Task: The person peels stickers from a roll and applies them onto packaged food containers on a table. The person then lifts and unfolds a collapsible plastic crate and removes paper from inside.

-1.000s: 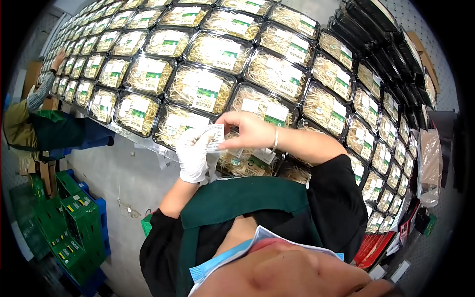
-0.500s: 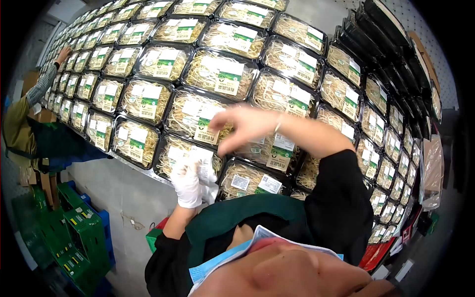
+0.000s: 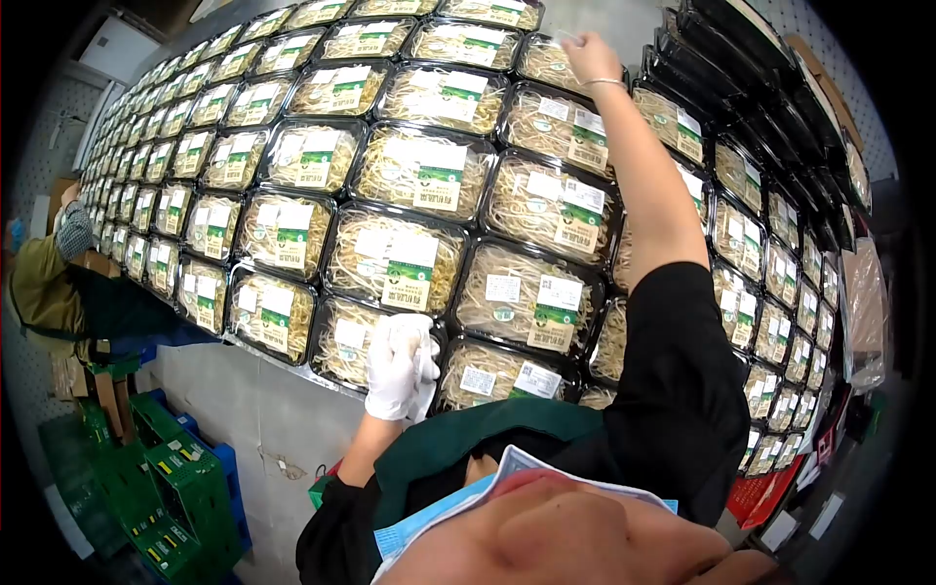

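Note:
My left hand (image 3: 395, 366), in a white glove, is closed around a crumpled white sheet (image 3: 427, 375) at the near edge of the packs; whether it is paper or cloth I cannot tell. Below the glove lies a black tray of bean sprouts (image 3: 341, 336), partly covered by it. My bare right hand (image 3: 593, 60) is stretched far forward over another sprout tray (image 3: 546, 66). Its fingers are pinched together, and a small white piece, like a label, shows at their tips. Several trays bear white and green labels; one nearby tray (image 3: 522, 292) has two white stickers.
Rows of packed sprout trays (image 3: 424, 175) cover the table. Stacked black trays (image 3: 760, 107) rise at the right, beside a clear plastic bag (image 3: 858, 312). A co-worker's sleeve (image 3: 73, 234) reaches in from the left. Green crates (image 3: 180, 487) stand on the floor below.
My right hand has swung from above the near trays to the far row. My left hand stays by the near edge, still gripping the white sheet. The co-worker's arm has drawn back.

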`<state>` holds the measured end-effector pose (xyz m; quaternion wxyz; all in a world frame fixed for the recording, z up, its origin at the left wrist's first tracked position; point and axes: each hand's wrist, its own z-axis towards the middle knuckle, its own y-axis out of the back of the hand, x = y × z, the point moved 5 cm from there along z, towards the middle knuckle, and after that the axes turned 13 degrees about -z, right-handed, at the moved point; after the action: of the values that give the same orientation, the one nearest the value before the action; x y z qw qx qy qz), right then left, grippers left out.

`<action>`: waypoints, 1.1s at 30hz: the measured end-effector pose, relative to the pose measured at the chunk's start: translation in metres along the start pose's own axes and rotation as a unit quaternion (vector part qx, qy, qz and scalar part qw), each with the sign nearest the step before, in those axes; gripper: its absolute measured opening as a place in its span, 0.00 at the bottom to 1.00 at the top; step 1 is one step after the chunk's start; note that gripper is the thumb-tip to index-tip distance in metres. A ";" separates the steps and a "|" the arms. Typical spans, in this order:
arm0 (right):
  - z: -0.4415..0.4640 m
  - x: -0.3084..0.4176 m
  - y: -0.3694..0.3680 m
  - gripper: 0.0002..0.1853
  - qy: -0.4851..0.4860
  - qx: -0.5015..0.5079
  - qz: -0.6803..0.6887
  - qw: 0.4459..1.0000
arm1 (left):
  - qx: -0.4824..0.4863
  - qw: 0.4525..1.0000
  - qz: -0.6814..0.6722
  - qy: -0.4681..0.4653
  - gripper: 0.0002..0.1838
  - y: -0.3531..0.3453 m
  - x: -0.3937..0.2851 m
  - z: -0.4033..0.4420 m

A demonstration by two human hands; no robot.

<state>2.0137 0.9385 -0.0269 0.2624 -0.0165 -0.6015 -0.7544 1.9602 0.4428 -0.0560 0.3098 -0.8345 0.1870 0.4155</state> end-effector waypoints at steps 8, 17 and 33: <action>0.003 -0.006 0.006 0.33 -0.105 0.089 -0.330 0.934 | 0.001 0.998 0.057 -0.004 0.08 0.018 0.013 0.005; -0.260 0.075 0.123 0.17 0.211 0.373 0.173 0.887 | 0.189 0.981 0.019 -0.031 0.17 -0.013 -0.019 -0.024; -0.424 -0.097 0.217 0.07 -0.008 0.192 0.188 0.963 | 0.229 0.973 0.018 0.024 0.09 -0.053 0.036 -0.149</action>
<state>2.3102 0.5567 0.0180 0.3928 -0.0849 -0.7233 -0.5615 2.0976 0.3794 0.0029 0.4802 -0.7478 0.2999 0.3468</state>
